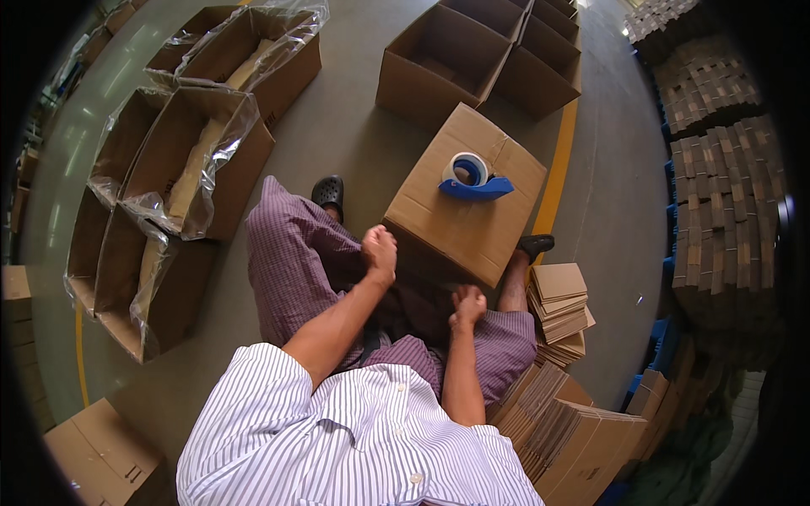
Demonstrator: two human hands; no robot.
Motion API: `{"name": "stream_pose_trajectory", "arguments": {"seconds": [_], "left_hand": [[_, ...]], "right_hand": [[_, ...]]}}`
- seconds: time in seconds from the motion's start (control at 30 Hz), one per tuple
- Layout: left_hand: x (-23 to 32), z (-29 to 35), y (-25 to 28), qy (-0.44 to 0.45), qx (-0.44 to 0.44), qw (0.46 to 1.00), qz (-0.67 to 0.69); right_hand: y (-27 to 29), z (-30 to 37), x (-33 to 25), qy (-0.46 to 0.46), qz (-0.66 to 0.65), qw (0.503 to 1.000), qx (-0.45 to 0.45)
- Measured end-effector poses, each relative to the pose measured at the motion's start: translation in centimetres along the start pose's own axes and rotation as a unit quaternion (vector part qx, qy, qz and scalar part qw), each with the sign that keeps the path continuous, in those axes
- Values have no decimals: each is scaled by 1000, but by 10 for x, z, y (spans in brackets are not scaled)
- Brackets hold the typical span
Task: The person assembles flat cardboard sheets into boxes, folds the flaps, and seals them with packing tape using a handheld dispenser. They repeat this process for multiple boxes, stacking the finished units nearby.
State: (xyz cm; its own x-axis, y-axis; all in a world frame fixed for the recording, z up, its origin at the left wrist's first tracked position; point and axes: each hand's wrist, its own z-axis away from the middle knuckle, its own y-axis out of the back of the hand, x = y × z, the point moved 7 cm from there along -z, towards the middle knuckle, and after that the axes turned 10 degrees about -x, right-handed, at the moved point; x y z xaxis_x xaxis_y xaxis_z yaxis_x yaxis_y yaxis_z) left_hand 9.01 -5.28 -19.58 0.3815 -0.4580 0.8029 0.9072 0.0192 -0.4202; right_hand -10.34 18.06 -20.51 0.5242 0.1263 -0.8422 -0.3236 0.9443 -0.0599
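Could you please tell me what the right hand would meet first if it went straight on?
The right hand would probably meet the closed, brown, rectangular cardboard box first, though depth is unclear.

Right hand (467, 306) slightly blurry

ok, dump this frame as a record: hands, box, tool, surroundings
Left hand: curled, by the box's left corner; contact unclear
Right hand: blurred, by the box's nearest corner; contact unclear
Box: brown cardboard, upper face closed
Tool: blue tape dispenser lying on the box
Left side: plastic-lined open boxes
Ahead: more open boxes
Right side: stacked flat cardboard
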Motion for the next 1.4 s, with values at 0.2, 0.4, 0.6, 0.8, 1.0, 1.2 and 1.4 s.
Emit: {"name": "stream_pose_trajectory", "arguments": {"seconds": [0.2,0.4,0.6,0.8,1.0,1.2,1.4], "left_hand": [[22,-40,13,84,37,996,-11],[16,-53,15,100,40,984,-145],[12,-58,22,75,69,956,-274],[-10,-57,11,97,38,968,-229],[-53,-59,20,198,51,979,-22],[-9,-25,-26,177,36,983,-31],[11,-54,-26,271,-127,952,-65]], "right_hand": [[10,-10,-61,41,16,996,76],[-2,-30,-47,32,125,990,58],[-6,-34,-40,52,77,995,34],[2,-44,-29,91,-44,994,-44],[-23,-40,-20,-35,-53,994,-85],[-15,-37,-13,-170,-18,981,-90],[-23,-34,-30,-195,-33,970,-142]]}}
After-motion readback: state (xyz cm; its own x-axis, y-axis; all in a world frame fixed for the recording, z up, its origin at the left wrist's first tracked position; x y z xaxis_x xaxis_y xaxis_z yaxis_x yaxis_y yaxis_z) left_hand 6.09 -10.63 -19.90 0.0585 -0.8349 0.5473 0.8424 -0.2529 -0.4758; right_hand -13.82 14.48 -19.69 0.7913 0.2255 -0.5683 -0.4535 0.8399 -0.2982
